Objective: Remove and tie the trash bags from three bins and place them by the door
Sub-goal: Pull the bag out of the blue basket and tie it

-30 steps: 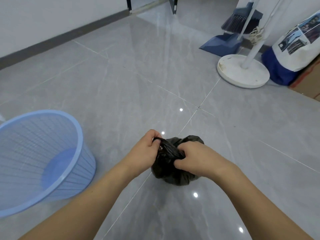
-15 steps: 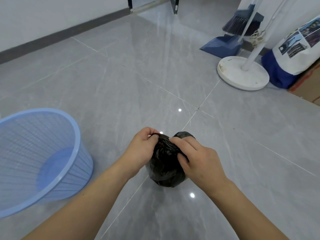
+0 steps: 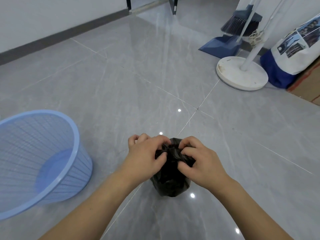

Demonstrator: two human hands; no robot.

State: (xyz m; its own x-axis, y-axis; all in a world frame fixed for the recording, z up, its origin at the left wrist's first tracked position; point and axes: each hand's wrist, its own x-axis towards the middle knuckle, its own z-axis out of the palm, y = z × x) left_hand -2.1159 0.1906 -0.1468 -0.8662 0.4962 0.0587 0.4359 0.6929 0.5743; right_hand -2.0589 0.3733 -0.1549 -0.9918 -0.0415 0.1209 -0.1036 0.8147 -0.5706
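The black trash bag (image 3: 170,184) sat on the floor (image 3: 138,80), right of the empty blue bin (image 3: 39,163). The left hand (image 3: 145,156) and right hand (image 3: 202,163) each had a grip clamped on its gathered top, probably to make the knot. A broom (image 3: 241,23) stood well beyond the bag.

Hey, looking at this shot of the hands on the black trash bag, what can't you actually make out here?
All in the head view:
- Knot on the black trash bag: covered by the left hand and right hand.
- Bag contents: opaque plastic hides them.
- Blue bin: left side cut off by the frame edge.
- Broom handle top: cut off by the top edge.
- The other two bins: outside the frame.
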